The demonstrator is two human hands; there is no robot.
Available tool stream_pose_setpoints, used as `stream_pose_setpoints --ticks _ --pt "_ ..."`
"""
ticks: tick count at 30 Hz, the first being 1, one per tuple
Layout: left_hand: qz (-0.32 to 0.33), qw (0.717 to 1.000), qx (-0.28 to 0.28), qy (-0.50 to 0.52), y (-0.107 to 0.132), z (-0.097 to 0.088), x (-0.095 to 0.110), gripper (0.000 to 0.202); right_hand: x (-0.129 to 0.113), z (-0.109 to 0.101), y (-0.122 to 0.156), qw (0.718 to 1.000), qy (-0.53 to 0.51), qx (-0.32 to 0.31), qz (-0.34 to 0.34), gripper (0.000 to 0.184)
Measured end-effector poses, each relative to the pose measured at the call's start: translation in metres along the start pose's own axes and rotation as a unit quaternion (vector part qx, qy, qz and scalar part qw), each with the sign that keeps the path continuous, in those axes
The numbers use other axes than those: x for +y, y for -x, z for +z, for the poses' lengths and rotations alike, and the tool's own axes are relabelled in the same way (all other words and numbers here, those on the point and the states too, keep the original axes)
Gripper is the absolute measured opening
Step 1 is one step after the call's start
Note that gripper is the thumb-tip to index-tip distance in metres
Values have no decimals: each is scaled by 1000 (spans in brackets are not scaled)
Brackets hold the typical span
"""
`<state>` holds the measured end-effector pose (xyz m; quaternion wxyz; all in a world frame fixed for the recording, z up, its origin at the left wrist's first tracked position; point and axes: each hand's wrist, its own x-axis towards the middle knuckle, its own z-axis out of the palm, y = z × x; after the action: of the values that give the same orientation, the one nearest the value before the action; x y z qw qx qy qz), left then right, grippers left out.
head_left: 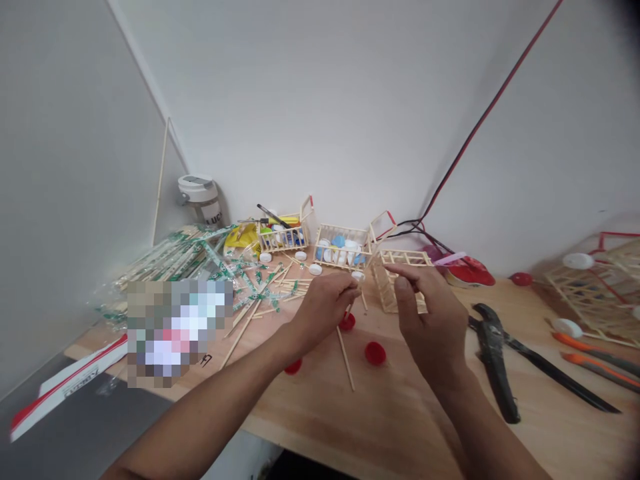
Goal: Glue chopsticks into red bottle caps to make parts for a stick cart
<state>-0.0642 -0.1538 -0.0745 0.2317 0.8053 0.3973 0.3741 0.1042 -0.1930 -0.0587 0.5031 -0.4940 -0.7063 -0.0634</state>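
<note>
I saw L fingers (351, 288) pinched together on a thin stick (363, 302), long axis near-vert down toward the surface (320, 427), w/ R fingers (400, 283) apart, empty, just right of it, so L was nearer.

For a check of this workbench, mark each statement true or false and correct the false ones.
1. The right hand grips the black pruning shears. False: it is raised above the table, apart from the shears, which lie to its right.
2. Red bottle caps lie on the wooden table. True.
3. The middle stick-built crate holds blue and white bottle caps. True.
4. The bottle stands at the right end of the table. False: it stands in the far left corner, behind the green-wrapped sticks.
5. The left hand rests on the orange-handled tools. False: it is raised above the red caps, and those tools lie at the far right.
</note>
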Motion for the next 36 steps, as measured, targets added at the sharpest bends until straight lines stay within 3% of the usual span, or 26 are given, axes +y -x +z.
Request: stream_pose_setpoints --ticks 25,31,36 --pt "8 1000 -11 1 2 -4 4 24 8 11 4 999 -16 -50 0 20" --pt "29 999 -5 19 2 -3 4 26 10 17 6 991 -71 -110 31 19" --pt "32 999 -7 26 2 -4 5 25 9 21 8 987 -88 -120 64 14"
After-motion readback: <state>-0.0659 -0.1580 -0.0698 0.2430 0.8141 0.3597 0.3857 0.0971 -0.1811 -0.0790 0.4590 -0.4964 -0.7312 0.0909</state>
